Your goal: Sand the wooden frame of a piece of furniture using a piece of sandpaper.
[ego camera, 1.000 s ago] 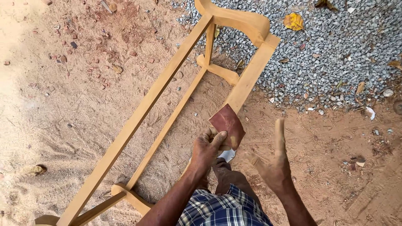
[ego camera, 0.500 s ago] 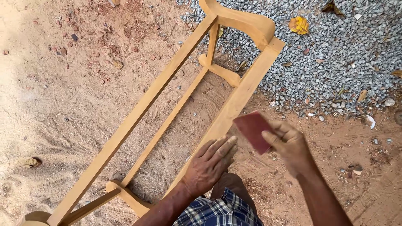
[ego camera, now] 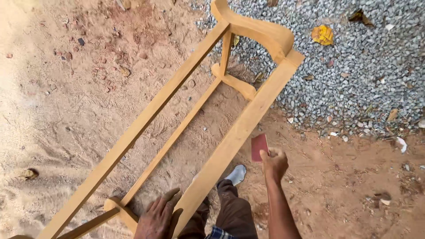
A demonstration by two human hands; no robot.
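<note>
I see my left hand (ego camera: pixel 158 216) resting flat, fingers spread, on the near end of the wooden frame (ego camera: pixel 230 141), against the broad rail that runs away toward the gravel patch (ego camera: pixel 354 66). My right hand (ego camera: pixel 275 163) is off to the right of that rail, clear of the wood, pinching a reddish-brown sheet of sandpaper (ego camera: pixel 259 147) that stands up from the fingertips just beside the rail's edge. The two hands are well apart, with the rail between them. Below the rail, between my arms, my grey shoe (ego camera: pixel 236 174) shows on the sandy ground (ego camera: pixel 66 110). A yellow leaf (ego camera: pixel 323 34) lies on the gravel beyond the frame's curved far end.
</note>
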